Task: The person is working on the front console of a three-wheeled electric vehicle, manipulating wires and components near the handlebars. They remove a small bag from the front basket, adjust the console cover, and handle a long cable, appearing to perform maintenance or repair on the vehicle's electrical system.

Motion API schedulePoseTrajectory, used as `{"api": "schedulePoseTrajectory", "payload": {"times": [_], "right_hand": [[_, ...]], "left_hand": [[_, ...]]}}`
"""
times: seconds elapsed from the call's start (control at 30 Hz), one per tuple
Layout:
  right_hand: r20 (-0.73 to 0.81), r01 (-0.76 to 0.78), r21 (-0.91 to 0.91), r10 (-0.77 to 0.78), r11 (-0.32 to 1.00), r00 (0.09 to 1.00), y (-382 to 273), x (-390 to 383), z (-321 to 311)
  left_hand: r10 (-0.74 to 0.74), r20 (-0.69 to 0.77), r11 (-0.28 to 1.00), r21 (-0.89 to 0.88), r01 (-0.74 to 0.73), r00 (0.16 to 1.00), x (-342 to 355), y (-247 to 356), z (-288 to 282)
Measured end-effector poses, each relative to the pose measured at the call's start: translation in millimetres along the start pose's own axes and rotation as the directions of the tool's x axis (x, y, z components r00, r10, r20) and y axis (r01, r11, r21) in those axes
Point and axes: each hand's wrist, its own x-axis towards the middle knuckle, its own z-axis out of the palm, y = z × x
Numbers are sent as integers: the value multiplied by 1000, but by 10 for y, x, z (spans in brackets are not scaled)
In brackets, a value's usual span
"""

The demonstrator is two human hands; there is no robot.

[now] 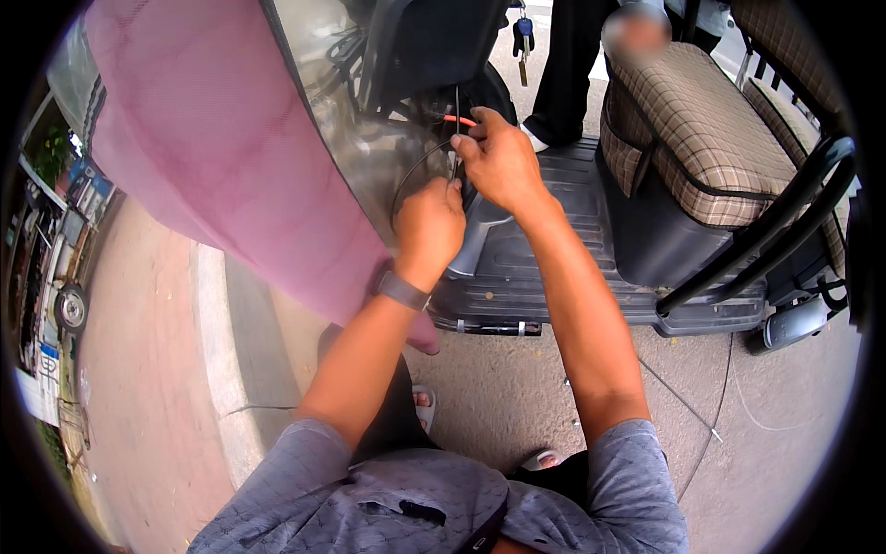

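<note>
My left hand [431, 224], with a dark band on its wrist, is closed with the thumb and fingertips pinching a thin dark cable [458, 103]. Just above it, my right hand [501, 162] is closed too, its thumb and fingers on the same cable. A narrow orange-red piece [459, 120] touches or sits in the right fingertips; I cannot tell whether it is a tool or a wire. Both hands work below the dark front panel [429, 51] of a small vehicle. A thin line curves down beside the left hand. The fingertips partly hide what they grip.
A pink cover [217, 157] with clear plastic hangs at left. Keys [523, 42] dangle at the panel. To the right are a ribbed floorboard [554, 240], a plaid seat [692, 129] and black rails [757, 226]. Another person stands beyond in dark trousers [565, 74]. Wires [683, 406] lie on the pavement.
</note>
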Motion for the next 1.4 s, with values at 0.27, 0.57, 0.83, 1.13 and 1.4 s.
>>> {"api": "schedulePoseTrajectory", "payload": {"times": [0.27,0.57,0.83,1.13,1.4], "right_hand": [[84,-294,757,360,583,929,35,593,470],[-270,-128,206,182,970,946,319,823,683],[-159,-170,442,263,881,951,210,737,526],[-124,-214,424,291,880,949,86,659,387],[-196,25,4,-23,1000,980,712,854,726]], "left_hand": [[-12,5,993,-121,12,1000,75,-52,-26],[8,127,985,-169,13,992,206,6,65],[66,6,960,-274,-62,998,209,16,11],[92,-2,949,-301,-88,996,203,9,20],[80,-50,945,-314,-91,996,250,-25,233]]}}
